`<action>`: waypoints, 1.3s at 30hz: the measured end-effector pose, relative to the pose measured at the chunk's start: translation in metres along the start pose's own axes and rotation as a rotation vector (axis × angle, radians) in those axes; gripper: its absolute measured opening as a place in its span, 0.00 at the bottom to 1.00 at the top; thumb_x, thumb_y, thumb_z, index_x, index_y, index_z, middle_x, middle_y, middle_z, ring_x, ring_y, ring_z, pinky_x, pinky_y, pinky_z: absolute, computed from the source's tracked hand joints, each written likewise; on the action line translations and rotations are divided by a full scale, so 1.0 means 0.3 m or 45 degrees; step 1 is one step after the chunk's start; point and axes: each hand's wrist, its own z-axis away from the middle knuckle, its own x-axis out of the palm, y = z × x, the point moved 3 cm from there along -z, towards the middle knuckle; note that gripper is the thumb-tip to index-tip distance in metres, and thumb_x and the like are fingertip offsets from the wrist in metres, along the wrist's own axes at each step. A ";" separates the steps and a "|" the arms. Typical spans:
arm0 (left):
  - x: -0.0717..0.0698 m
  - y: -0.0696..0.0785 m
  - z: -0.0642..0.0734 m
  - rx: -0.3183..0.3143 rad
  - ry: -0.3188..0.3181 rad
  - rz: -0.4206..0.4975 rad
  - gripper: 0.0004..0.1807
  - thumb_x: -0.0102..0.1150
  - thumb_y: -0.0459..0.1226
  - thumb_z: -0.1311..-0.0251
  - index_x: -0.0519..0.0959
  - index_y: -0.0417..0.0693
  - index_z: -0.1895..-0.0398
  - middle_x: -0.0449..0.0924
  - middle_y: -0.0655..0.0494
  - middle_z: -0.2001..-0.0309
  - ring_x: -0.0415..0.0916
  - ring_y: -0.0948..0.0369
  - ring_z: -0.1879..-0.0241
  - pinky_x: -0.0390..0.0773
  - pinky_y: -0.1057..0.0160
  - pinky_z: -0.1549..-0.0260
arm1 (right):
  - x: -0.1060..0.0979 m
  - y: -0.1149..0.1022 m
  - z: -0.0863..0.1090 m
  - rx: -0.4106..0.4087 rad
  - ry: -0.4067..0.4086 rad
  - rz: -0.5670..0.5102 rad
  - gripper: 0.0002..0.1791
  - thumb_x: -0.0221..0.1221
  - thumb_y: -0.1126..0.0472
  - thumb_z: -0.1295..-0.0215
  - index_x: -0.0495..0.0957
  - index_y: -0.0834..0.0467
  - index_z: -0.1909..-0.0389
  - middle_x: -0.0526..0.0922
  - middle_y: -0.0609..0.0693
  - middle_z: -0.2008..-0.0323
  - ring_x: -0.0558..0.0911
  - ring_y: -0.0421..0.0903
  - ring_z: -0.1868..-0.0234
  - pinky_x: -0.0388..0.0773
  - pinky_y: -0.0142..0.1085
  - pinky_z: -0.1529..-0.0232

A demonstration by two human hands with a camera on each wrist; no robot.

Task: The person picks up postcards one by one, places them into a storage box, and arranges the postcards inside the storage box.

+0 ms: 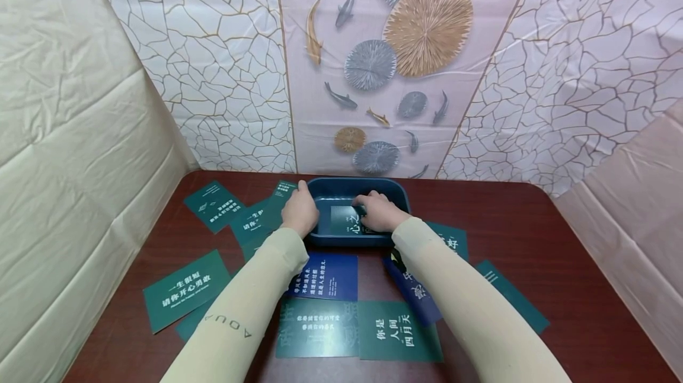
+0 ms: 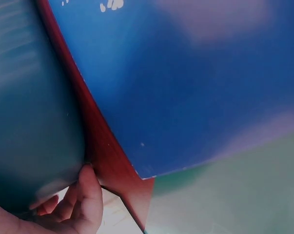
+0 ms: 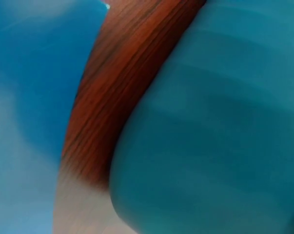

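A dark blue plastic tray (image 1: 349, 242) stands at the table's back edge. My left hand (image 1: 300, 211) grips its left end; in the left wrist view the fingers (image 2: 89, 195) curl against the tray's wall (image 2: 34, 122). Over the tray's inside, my right hand (image 1: 380, 212) holds a green card (image 1: 341, 220) with white characters by its right part. Some of that card's print is hidden under the fingers. The right wrist view shows the tray's outer wall (image 3: 210, 136) but not the right hand.
Several green cards lie left of the tray, one (image 1: 187, 289) nearer the front. In front are a blue card (image 1: 333, 276), two green cards (image 1: 318, 329) and a tilted blue card (image 1: 416, 294) partly under the right sleeve. Another green card (image 1: 514, 297) lies at right. Patterned cloth hangs behind.
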 end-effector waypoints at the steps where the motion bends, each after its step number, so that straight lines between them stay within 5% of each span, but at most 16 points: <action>1: 0.000 0.000 0.000 -0.002 0.001 -0.003 0.37 0.53 0.34 0.34 0.47 0.42 0.26 0.71 0.41 0.43 0.78 0.47 0.60 0.77 0.45 0.58 | -0.001 -0.001 0.001 -0.002 -0.002 0.001 0.23 0.58 0.61 0.32 0.71 0.51 0.36 0.68 0.60 0.40 0.66 0.58 0.39 0.67 0.53 0.42; 39: 0.003 -0.001 0.000 -0.008 -0.004 -0.004 0.37 0.54 0.34 0.35 0.48 0.42 0.26 0.70 0.41 0.43 0.78 0.47 0.58 0.78 0.45 0.58 | -0.005 -0.006 0.015 0.060 -0.023 0.012 0.21 0.58 0.59 0.32 0.73 0.56 0.40 0.69 0.58 0.44 0.67 0.57 0.41 0.65 0.52 0.40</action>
